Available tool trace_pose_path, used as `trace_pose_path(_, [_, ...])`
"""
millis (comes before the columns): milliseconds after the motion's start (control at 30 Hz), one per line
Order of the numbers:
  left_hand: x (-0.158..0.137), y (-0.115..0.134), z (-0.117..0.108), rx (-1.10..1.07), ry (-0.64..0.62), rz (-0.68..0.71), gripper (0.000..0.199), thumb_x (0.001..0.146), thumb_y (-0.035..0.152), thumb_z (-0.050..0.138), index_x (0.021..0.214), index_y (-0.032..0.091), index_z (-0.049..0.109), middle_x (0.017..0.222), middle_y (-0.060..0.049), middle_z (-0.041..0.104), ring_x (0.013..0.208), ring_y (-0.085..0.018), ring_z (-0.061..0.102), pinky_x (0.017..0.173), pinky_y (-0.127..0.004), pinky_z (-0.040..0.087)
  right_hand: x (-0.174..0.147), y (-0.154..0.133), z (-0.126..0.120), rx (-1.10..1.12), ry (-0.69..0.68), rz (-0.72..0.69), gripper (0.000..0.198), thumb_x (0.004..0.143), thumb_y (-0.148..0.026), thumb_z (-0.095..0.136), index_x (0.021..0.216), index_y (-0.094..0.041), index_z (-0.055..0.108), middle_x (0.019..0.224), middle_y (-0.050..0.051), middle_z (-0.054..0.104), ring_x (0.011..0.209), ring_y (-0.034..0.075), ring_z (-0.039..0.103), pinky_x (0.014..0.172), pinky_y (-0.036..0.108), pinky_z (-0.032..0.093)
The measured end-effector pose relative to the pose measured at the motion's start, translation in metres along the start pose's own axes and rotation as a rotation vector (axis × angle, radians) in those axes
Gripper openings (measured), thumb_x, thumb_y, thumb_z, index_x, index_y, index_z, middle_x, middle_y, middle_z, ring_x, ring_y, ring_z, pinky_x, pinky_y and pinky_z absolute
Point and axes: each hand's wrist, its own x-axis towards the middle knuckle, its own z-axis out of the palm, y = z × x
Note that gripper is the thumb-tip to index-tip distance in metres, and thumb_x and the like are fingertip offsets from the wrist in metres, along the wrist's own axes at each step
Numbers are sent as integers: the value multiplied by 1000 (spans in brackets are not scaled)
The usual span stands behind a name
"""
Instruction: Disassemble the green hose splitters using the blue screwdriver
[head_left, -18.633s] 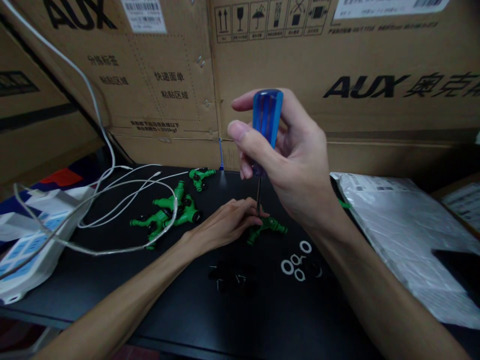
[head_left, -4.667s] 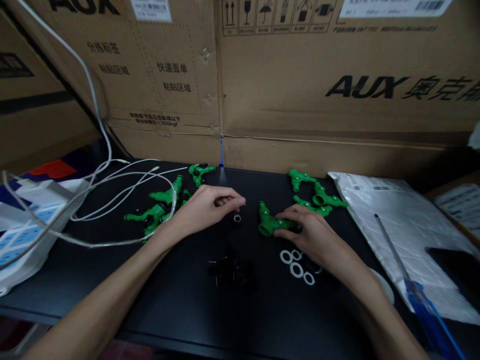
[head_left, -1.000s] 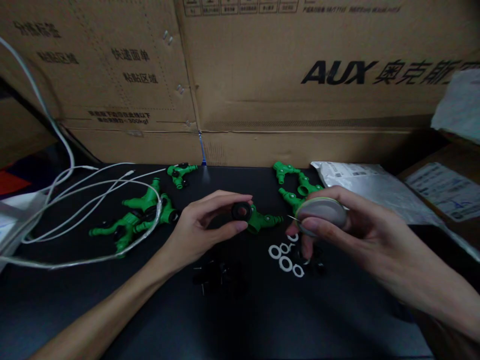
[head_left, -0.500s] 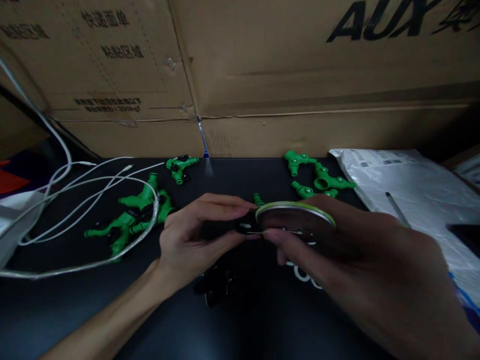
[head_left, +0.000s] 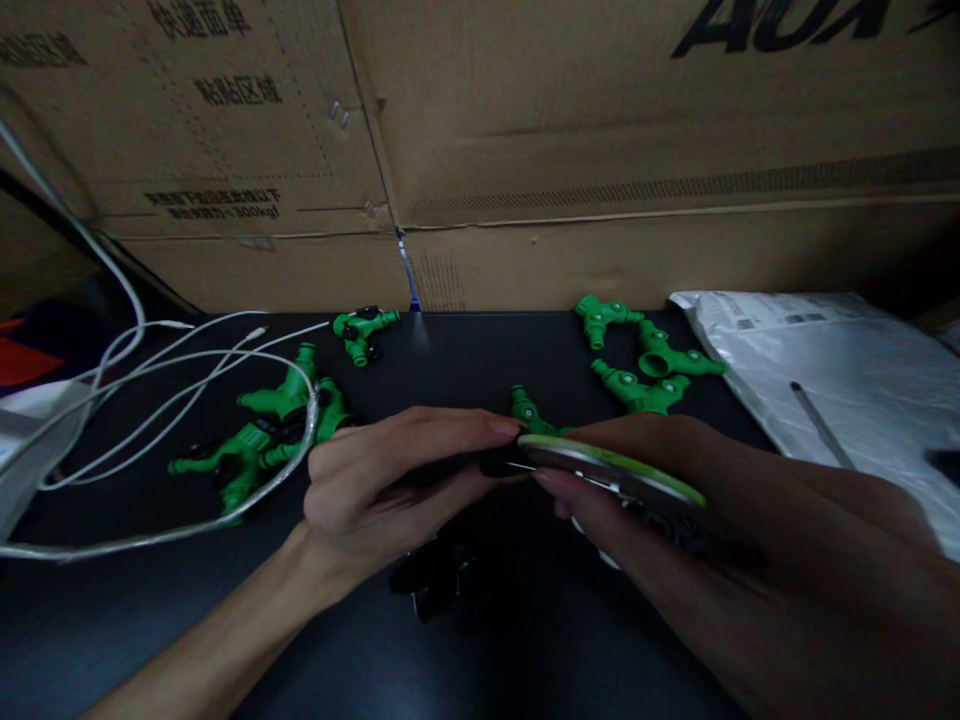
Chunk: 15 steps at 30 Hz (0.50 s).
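Note:
My right hand (head_left: 720, 540) grips a round, flat disc (head_left: 637, 473) with a yellow-green rim, held tilted between thumb and fingers. My left hand (head_left: 390, 490) is closed in a pinch on a small black piece (head_left: 501, 466), which meets the left edge of the disc. The fingers hide much of both. Below the hands, a few dark black parts (head_left: 435, 580) lie on the black table, too dim to name. Just behind the hands lies a green Y-shaped hose connector (head_left: 531, 410), partly covered.
Several green connectors (head_left: 637, 388) lie at the back right, and more, with black levers (head_left: 238, 465), at the left. White cables (head_left: 180, 380) loop over the left side. A white plastic mailer (head_left: 765, 340) with a pen (head_left: 821, 425) lies right. Cardboard boxes (head_left: 480, 180) stand behind.
The disc has tilted flatter, its right side dropping, as my right hand moved slightly down and right. My left hand stays pinched on the black piece. The view has shifted slightly.

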Motion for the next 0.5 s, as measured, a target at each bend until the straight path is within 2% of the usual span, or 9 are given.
trace_pose_path(200, [4,0,-2,38,-10,55,51,85,7,80,130,30,70,107,1,83,84,-16,81,74,-23,68,-2,-2,-2,-45,-26,24,13,99,-20,63,104,-31,67,86,-4,76,69,14,74,63,21,59])
trace_pose_path(367, [4,1,-2,85,-22,60,43,89,12,77,128,31,71,108,1,82,84,-17,81,76,-24,69,-3,-4,-1,-95,26,51,9,99,-24,64,102,-32,68,84,-4,76,68,15,74,64,23,59])
trace_pose_path(500, [3,2,-2,103,-34,28,38,90,13,76,125,28,72,110,1,82,86,-17,81,78,-24,69,-4,-2,2,-80,17,48,10,101,-26,62,102,-32,70,83,-3,76,68,16,74,64,25,60])
